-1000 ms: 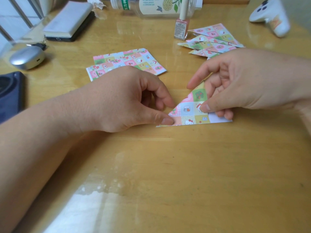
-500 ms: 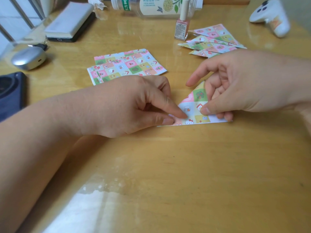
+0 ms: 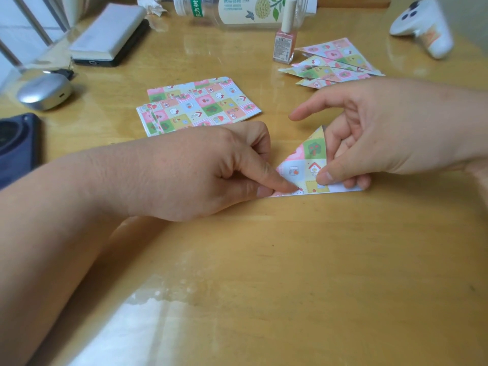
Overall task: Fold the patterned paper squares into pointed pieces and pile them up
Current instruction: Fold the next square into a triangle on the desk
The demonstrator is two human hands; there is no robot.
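Paper triangle [image 3: 303,165] lay flat on the desk [image 3: 290,260], just in front of the person. Its long edge was nearest and its point aimed away. It looked like one patterned square folded over.

The left hand [image 3: 211,170] pinched the near left corner with thumb and pointing finger, and the finger pressed down along that edge. The right hand [image 3: 383,130] held the right side. Its thumb pushed down on top and its curled fingers were tucked at the paper's side, while its pointing finger stuck out in the air. So both hands were clamped on the same piece, close together but not touching.

Paper like this looked very light and thin. It would likely bend easily, slide on the shiny desk and keep a crease wherever it got squashed. It seemed best to hold it by the corners and edges, one hand pinning it down while the other rubs the fold.

Some flat squares [image 3: 198,107] lay behind the left hand. A pile of pointed pieces [image 3: 332,64] sat farther back on the right, beside a nail polish bottle [image 3: 284,43].
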